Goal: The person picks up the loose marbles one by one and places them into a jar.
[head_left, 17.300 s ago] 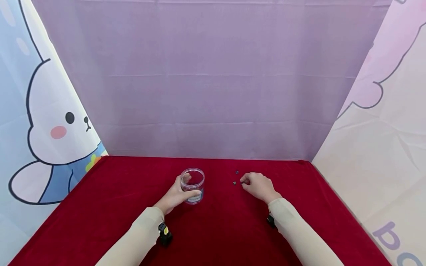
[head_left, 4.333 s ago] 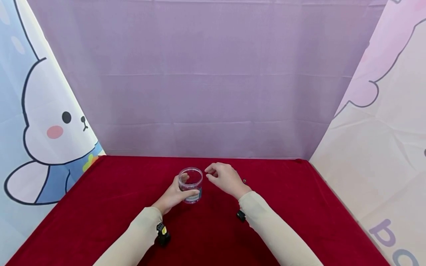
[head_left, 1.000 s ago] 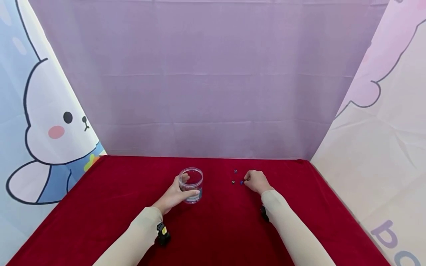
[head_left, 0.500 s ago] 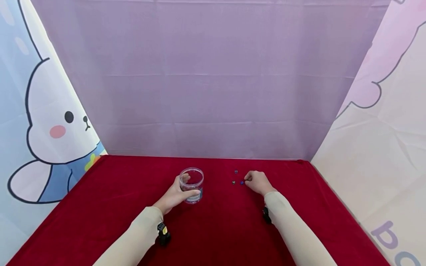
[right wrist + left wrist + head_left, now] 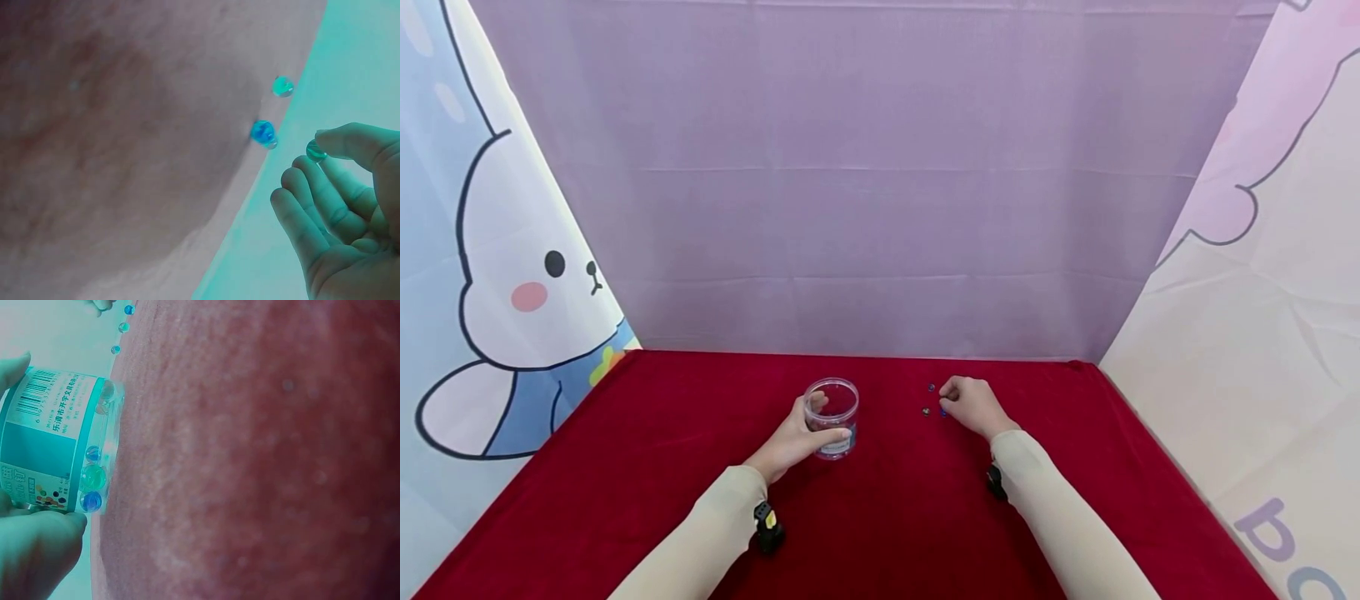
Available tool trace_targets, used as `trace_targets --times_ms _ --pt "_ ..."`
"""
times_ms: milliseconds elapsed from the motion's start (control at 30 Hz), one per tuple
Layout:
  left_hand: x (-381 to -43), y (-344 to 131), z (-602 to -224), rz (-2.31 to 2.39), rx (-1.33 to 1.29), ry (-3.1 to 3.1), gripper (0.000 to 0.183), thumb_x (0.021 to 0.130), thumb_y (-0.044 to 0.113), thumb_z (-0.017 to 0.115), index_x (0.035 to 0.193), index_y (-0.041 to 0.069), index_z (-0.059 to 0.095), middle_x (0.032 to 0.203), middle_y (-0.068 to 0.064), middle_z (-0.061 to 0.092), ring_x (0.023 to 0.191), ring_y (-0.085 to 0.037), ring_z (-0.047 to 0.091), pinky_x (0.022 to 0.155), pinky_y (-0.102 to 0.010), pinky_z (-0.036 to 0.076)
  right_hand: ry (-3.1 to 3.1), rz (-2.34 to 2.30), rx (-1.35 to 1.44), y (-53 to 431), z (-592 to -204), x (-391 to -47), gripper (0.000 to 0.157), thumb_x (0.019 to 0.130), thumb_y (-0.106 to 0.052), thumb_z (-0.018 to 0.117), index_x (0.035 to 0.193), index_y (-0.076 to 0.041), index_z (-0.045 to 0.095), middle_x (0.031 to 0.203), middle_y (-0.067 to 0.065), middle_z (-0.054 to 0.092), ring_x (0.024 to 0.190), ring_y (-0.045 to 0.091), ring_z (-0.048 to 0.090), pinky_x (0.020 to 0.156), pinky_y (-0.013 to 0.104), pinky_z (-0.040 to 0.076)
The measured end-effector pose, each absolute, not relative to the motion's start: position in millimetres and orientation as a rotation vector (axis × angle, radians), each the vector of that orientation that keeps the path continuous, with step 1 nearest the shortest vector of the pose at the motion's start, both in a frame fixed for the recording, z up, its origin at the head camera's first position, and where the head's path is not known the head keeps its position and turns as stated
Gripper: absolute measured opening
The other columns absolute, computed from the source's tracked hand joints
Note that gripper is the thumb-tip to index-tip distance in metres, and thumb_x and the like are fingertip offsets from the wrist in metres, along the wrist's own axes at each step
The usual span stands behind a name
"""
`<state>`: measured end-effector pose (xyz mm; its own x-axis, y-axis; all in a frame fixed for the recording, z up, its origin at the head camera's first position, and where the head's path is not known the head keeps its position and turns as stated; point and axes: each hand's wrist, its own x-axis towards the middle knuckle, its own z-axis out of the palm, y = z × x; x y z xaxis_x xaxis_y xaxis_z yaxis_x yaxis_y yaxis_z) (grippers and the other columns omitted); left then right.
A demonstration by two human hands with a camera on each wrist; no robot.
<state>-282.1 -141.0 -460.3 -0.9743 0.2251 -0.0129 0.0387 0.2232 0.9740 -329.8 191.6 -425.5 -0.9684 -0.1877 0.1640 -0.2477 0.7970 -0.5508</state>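
My left hand (image 5: 797, 433) grips a clear plastic jar (image 5: 75, 440), open at the top, from its left side. Its label carries a barcode and printed text, and several glass marbles (image 5: 94, 477) lie at its bottom. Between thumb and fingertip my right hand (image 5: 976, 405) pinches a glass marble (image 5: 316, 151), held over the cloth; its other fingers are loosely bent. Close to that hand lie a blue marble (image 5: 943, 412), a greenish marble (image 5: 926, 412) and a dark marble (image 5: 932, 387). In the right wrist view the blue marble (image 5: 263, 131) partly covers another.
A red velvety cloth (image 5: 880, 517) covers the table. Behind it hangs a plain purple curtain (image 5: 880, 183). Printed cloth panels stand at the left (image 5: 527, 250) and right (image 5: 1262, 350). Each wrist carries a small black camera (image 5: 769, 529).
My right hand has risen a little from the cloth and moved left with a marble, now partly covering the blue one. My left hand and the jar have stayed in place.
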Motion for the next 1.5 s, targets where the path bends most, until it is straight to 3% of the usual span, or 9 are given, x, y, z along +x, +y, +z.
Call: trace_targets --times_ms 300,700,1500 --pt "-282 -140 -462 1.852 0.257 2.334 0.097 0.081 0.038 0.085 0.153 0.014 0.024 0.158 -0.008 0.031 0.144 -0.032 0.029 0.111 -0.056 0.033 -2.815 0.950 0.425 180 -418 -324 0.015 0.092 -0.007 0.071 0.106 -0.003 0.071 0.094 0.002 0.069 0.090 0.018 0.065 0.075 0.035 0.055" --pt "-284 -140 -463 1.849 0.269 2.341 0.097 0.081 0.039 0.085 0.152 0.015 0.024 0.157 -0.009 0.031 0.144 -0.032 0.030 0.111 -0.056 0.034 -2.727 1.038 0.526 155 -403 -315 0.011 0.094 -0.013 0.071 0.105 -0.014 0.071 0.091 -0.007 0.067 0.083 0.009 0.063 0.075 0.031 0.055" --pt "-285 -137 -462 1.861 0.235 2.340 0.093 0.083 0.034 0.084 0.151 0.013 0.025 0.156 -0.011 0.033 0.141 -0.031 0.032 0.111 -0.057 0.033 -2.628 0.997 0.793 101 -386 -297 0.018 0.094 -0.017 0.073 0.112 -0.015 0.070 0.103 -0.005 0.068 0.093 0.010 0.064 0.083 0.032 0.057"
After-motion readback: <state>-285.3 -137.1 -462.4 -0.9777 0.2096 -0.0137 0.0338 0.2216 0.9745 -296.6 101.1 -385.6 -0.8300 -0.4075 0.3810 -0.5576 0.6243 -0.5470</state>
